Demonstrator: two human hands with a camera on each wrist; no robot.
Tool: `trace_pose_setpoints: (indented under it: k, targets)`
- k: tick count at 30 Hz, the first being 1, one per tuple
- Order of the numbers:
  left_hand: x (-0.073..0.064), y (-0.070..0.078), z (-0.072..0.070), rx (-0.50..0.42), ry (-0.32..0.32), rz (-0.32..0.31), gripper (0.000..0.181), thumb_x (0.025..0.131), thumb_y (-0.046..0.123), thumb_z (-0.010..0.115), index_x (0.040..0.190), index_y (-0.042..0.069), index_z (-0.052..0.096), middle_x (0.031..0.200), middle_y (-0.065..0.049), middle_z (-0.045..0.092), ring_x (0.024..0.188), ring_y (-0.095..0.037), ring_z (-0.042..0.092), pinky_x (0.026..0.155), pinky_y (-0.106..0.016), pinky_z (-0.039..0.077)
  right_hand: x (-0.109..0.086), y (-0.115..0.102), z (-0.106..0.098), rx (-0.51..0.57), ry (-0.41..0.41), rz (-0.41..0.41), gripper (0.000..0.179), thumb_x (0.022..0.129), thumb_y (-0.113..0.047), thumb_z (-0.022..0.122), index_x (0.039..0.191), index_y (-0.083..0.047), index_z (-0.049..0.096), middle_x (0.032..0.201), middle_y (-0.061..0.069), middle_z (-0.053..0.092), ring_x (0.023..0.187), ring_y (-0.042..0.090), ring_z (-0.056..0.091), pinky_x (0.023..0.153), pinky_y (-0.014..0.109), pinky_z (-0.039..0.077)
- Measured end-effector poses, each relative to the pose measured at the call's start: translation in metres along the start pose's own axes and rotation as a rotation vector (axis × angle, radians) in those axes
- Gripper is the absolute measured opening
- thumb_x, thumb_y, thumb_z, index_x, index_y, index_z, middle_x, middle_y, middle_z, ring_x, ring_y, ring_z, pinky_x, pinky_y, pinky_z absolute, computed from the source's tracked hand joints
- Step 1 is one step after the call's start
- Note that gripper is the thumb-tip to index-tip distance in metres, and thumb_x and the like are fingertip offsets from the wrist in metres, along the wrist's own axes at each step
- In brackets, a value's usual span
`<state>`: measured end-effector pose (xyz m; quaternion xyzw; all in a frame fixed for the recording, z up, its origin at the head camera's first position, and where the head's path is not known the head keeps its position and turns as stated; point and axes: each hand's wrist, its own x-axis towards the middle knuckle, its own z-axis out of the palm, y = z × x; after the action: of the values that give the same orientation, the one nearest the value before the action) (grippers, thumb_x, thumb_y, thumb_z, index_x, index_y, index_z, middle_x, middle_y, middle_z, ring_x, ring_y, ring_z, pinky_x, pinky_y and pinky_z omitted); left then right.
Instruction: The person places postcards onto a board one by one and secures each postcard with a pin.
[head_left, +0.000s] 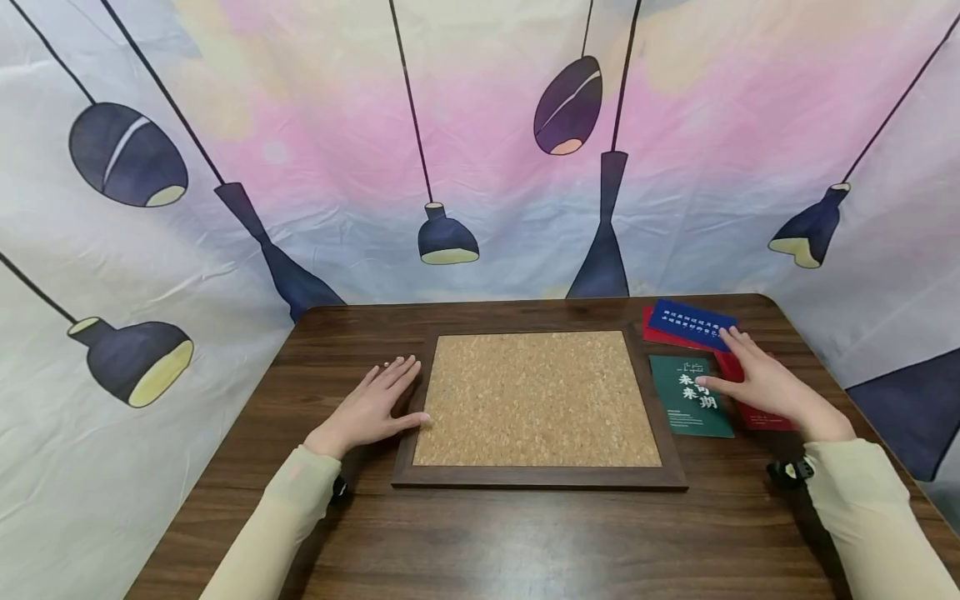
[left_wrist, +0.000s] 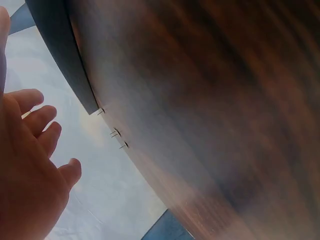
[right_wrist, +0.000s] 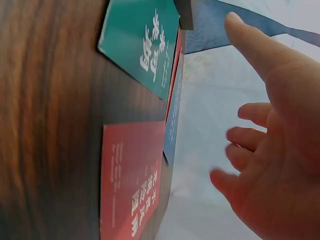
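A framed cork board (head_left: 536, 400) lies on the wooden table. My left hand (head_left: 367, 410) is spread beside its left edge, thumb at the frame. In the left wrist view, the dark frame (left_wrist: 61, 55) and several thin upright metal points, perhaps tacks (left_wrist: 116, 133), show beyond that hand. Over the cards on the right, my right hand (head_left: 761, 383) hovers with fingers extended, holding nothing. Beneath or near it are a green card (head_left: 675, 392) with white characters, a red card (right_wrist: 132, 175), and a blue card (head_left: 686, 321) overlapping another red one (head_left: 660, 337).
The dark wooden table (head_left: 525, 542) reaches back to a fabric backdrop (head_left: 495, 150) printed with hanging lamps. The table's far edge runs just behind the board and cards. Black straps with small devices (head_left: 791, 473) sit at the wrists.
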<state>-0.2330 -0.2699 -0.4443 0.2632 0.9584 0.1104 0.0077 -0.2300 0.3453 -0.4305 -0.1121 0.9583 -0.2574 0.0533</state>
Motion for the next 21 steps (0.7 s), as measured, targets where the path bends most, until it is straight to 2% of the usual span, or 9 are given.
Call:
trace_pose_setpoints:
  k: [4, 7, 14, 21]
  targets:
    - [0.001, 0.0, 0.001, 0.007, -0.012, 0.009, 0.099, 0.09, 0.069, 0.06, 0.16, 0.009, 0.027, 0.165, -0.012, 0.023, 0.152, -0.033, 0.019, 0.121, -0.057, 0.011, 0.004, 0.003, -0.006, -0.027, -0.048, 0.004, 0.106, 0.091, -0.049, 0.072, 0.154, 0.014, 0.015, 0.153, 0.045, 0.014, 0.138, 0.064, 0.018, 0.104, 0.077, 0.023]
    - [0.0, -0.001, 0.002, 0.015, -0.021, 0.01, 0.099, 0.09, 0.069, 0.059, 0.16, 0.008, 0.027, 0.165, -0.013, 0.023, 0.152, -0.034, 0.019, 0.121, -0.057, 0.011, 0.006, 0.003, -0.01, -0.058, -0.062, 0.0, 0.105, 0.09, -0.05, 0.073, 0.153, 0.015, 0.02, 0.15, 0.046, 0.021, 0.134, 0.064, 0.027, 0.103, 0.075, 0.028]
    - [-0.002, -0.001, 0.004, 0.027, -0.046, -0.001, 0.098, 0.091, 0.07, 0.056, 0.16, 0.008, 0.026, 0.165, -0.013, 0.024, 0.152, -0.033, 0.019, 0.12, -0.059, 0.012, 0.01, 0.005, -0.011, -0.08, -0.105, 0.017, 0.102, 0.088, -0.049, 0.075, 0.149, 0.018, 0.027, 0.145, 0.047, 0.029, 0.13, 0.064, 0.034, 0.1, 0.073, 0.035]
    - [-0.001, 0.002, 0.002, 0.044, -0.065, -0.009, 0.097, 0.091, 0.07, 0.058, 0.16, 0.008, 0.028, 0.165, -0.012, 0.026, 0.152, -0.032, 0.021, 0.12, -0.058, 0.013, 0.02, 0.012, -0.008, -0.07, -0.141, -0.006, 0.101, 0.084, -0.045, 0.08, 0.147, 0.017, 0.032, 0.144, 0.047, 0.031, 0.129, 0.063, 0.034, 0.1, 0.073, 0.035]
